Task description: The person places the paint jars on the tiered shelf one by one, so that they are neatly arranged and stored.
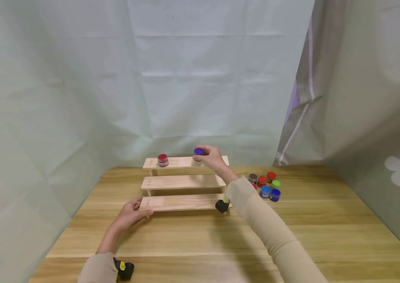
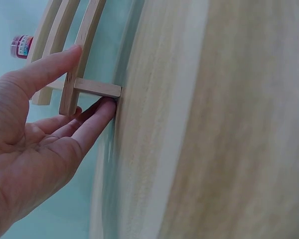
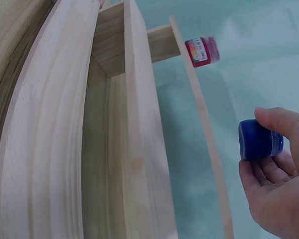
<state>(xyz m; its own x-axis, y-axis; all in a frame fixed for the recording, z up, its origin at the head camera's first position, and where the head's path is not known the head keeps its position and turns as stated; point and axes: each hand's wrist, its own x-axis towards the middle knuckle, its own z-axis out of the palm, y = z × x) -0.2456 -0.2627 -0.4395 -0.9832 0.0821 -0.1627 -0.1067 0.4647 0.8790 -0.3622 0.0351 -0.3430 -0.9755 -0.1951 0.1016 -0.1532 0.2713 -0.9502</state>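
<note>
A three-tier wooden shelf rack [image 1: 182,202] stands on the table. My left hand [image 1: 129,215] grips the left end of its lowest tier. In the left wrist view the thumb lies on the board and the other fingers [image 2: 94,122] are around the side support. My right hand [image 1: 215,160] pinches a small dark blue jar [image 3: 259,140] between thumb and fingers at the top tier. The right wrist view shows a gap between this jar and the top board [image 3: 205,119]. A red jar [image 1: 162,160] with a printed label sits near the left end of the top tier.
Right of the rack, several small jars stand grouped on the wooden table [image 1: 313,220]: dark grey [image 1: 253,179], red [image 1: 271,177], light green [image 1: 276,184], blue [image 1: 265,191] and dark blue [image 1: 275,194]. The right forearm partly covers one. Pale curtains [image 1: 193,78] hang behind and at both sides.
</note>
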